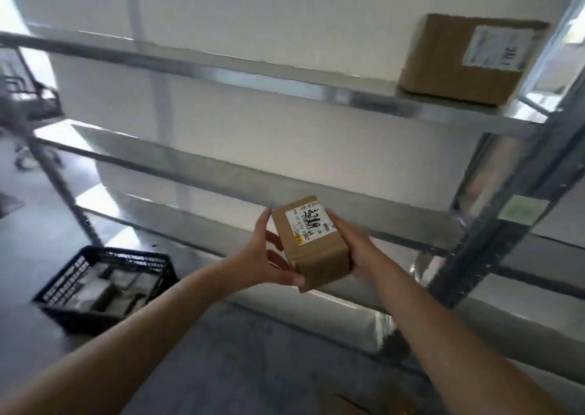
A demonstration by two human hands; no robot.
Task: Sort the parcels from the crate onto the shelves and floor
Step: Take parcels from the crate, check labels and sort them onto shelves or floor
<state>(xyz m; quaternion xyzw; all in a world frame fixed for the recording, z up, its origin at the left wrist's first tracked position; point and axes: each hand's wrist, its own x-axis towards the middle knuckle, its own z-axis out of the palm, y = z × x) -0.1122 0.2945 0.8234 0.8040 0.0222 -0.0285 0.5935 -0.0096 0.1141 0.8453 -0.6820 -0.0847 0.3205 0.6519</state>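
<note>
Both hands hold one small brown parcel [311, 250] near the middle of the view, raised in front of the metal shelves and touching none of them. The left hand [272, 256] cups its left side, thumb at the near bottom corner and fingers curled against the cardboard; the right hand [354, 247] wraps the right side, fingers bent round it; neither hand has hold of anything else. A white label [311, 226] with dark handwriting faces up on the parcel.

The black crate [107, 285] sits on the floor [221, 351] at about eight o'clock from the parcel, well apart. Pale shapes lie inside it, too blurred to count, so more parcels probably wait. A larger brown box [459, 63] stands on the upper shelf [285, 79] at about one o'clock, near the right-hand post [506, 224]; the middle shelf [190, 168] runs across at twelve o'clock, bare where it shows.

The step in hand looks like the carry from crate to shelf, with the label turned up for reading; the sorting seems early. The next move calls for choosing a level, then pushing the parcel forward over that shelf's front lip; it should be set flat and clear of the edge before the fingers let go. The cardboard looks light and stiff, so a gentle two-handed slide should do.
</note>
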